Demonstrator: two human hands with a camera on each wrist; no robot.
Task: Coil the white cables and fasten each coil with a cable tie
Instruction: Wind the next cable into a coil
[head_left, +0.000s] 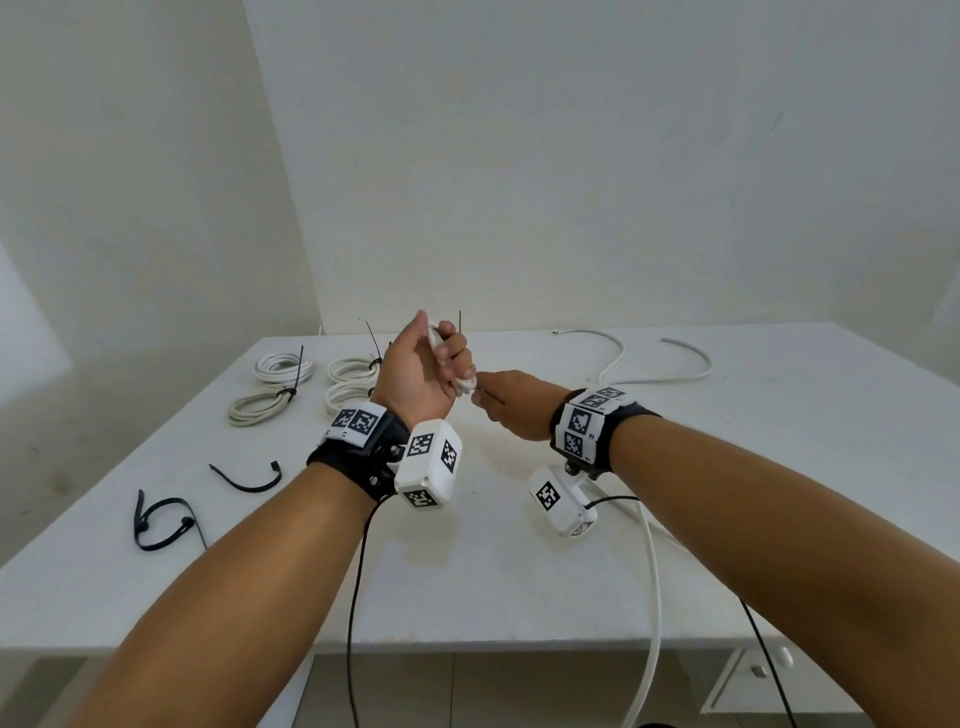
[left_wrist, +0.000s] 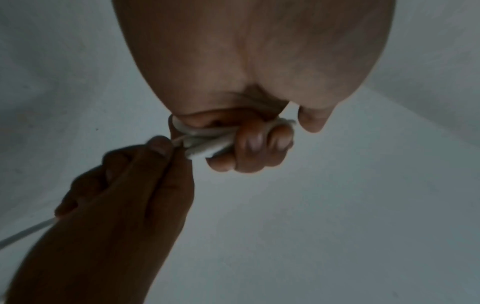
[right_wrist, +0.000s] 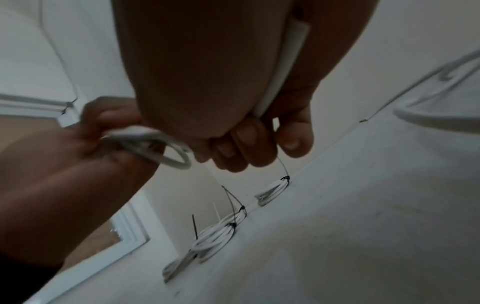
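In the head view my left hand (head_left: 423, 371) is raised above the table, fingers curled round a small coil of white cable (head_left: 460, 382). The left wrist view shows the coil (left_wrist: 207, 142) packed under my fingertips (left_wrist: 250, 142). Just to the right, my right hand (head_left: 506, 402) grips the same cable's free length, which runs through my palm (right_wrist: 283, 67) and hangs over the table's front edge (head_left: 652, 582). The two hands almost touch. Several finished coils (head_left: 283, 366) bound with black ties lie at the back left.
Two loose black cable ties (head_left: 249, 480) (head_left: 158, 519) lie on the white table (head_left: 519, 587) at the left front. A loose white cable (head_left: 652, 361) curves across the back right. A bare wall stands behind the table, and black camera leads hang from both wrists.
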